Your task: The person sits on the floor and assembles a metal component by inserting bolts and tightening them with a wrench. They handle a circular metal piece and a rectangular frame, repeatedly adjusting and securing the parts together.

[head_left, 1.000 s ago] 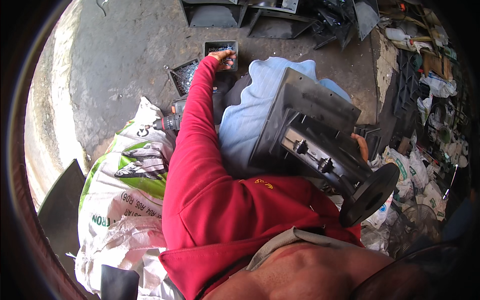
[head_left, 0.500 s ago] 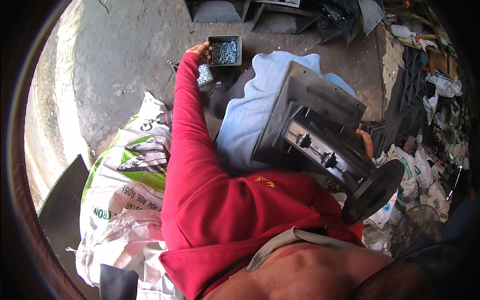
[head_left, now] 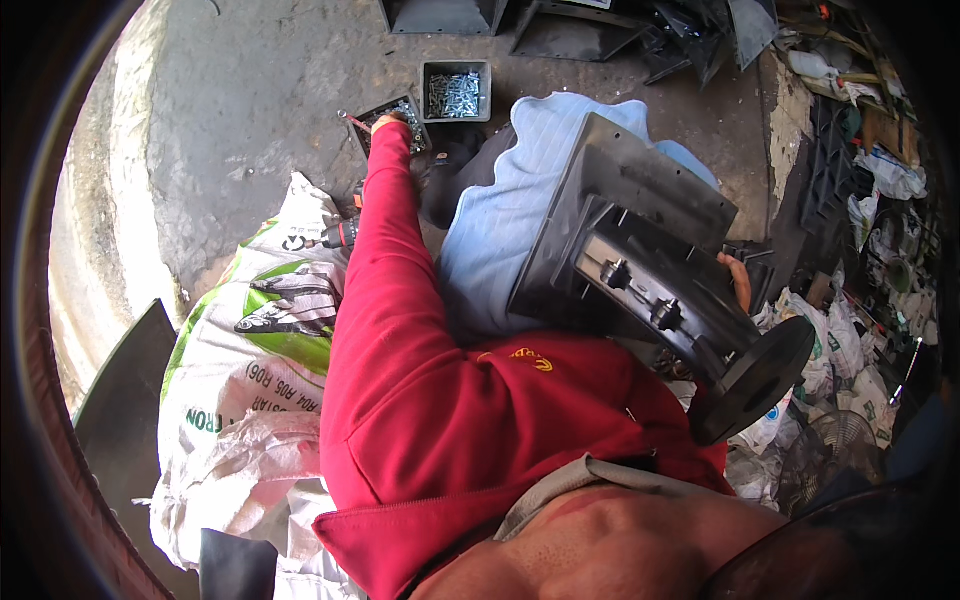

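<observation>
My left hand [head_left: 388, 122], at the end of a red sleeve, reaches down into a small dark tray [head_left: 415, 112] of small metal hardware on the floor. Its fingers are mostly hidden. A thin tool with a ring-shaped end [head_left: 350, 119] lies at the tray's left side. Just right of it stands a grey bin [head_left: 456, 92] full of shiny bolts. Across my lap, on a light blue cloth [head_left: 487, 215], rests a black assembly [head_left: 640, 250] with a flat plate, a box-like channel and a round disc. My right hand [head_left: 737, 280] curls round its far right side.
A red-and-black power drill [head_left: 340, 235] lies beside a white and green woven sack [head_left: 260, 320] on the left. More black panels [head_left: 445, 15] stand at the back. Bags and scrap [head_left: 860, 330] crowd the right side, with a wire fan guard [head_left: 835, 455] among them.
My left hand has moved from the grey bin's left edge back toward me, down over the small tray. My right hand keeps its place at the black assembly. The view has shifted slightly.
</observation>
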### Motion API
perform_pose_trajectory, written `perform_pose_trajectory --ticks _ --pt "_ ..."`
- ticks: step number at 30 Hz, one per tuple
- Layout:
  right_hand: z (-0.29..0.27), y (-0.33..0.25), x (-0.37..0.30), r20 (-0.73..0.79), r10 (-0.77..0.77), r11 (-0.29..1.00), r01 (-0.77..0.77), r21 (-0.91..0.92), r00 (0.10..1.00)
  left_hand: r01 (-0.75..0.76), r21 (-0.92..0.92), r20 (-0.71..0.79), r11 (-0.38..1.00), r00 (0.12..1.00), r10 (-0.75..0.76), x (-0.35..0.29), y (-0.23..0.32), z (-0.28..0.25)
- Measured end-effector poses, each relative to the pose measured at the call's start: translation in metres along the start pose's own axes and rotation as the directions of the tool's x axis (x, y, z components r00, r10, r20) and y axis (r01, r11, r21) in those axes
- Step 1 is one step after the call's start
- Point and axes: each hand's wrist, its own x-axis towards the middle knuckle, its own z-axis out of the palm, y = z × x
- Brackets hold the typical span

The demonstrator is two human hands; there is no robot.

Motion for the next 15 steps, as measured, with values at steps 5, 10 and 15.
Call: perform_pose_trajectory --ticks 5,10,15 --pt "-0.003 0.016 0.004 0.037 -0.002 1.0 0.002 -0.016 0.999 -0.001 -0.022 0.008 1.0 1.0 0.002 0.0 -0.005 0.014" --pt "0.004 0.023 -0.009 -0.059 -0.028 0.999 0.03 0.032 0.998 0.092 -0.143 0.053 0.985 0.995 -0.085 -0.012 0.015 0.005" --pt "-0.001 0.014 0.014 0.036 -0.166 0.982 0.168 -0.084 0.985 0.035 -0.178 -0.022 0.983 0.999 -0.039 -0.019 0.01 0.014"
